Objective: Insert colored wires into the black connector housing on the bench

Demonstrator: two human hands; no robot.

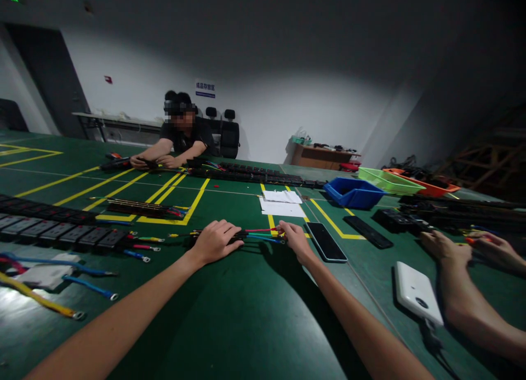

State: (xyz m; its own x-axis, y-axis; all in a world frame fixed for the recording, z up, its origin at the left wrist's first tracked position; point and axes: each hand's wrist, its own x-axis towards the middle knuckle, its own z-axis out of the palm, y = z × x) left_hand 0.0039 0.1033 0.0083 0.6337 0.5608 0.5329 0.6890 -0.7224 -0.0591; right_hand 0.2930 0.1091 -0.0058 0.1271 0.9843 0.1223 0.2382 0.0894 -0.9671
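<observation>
My left hand [214, 241] rests palm-down with curled fingers over a black power strip [239, 236] on the green table, holding it in place. My right hand [295, 239] pinches the coloured wires [263, 235] (red, green, blue) that come out of the strip's end. Both arms reach forward from the bottom edge. A black phone [325, 241] lies just right of my right hand.
Rows of black power strips [61, 229] and loose coloured wires [88, 271] lie at the left. White papers [281, 203], a blue bin [353, 193], green and orange trays [390, 181] stand further back. A white power bank [417, 292] and another person's hands [447, 247] are right. A seated person [181, 136] works across the table.
</observation>
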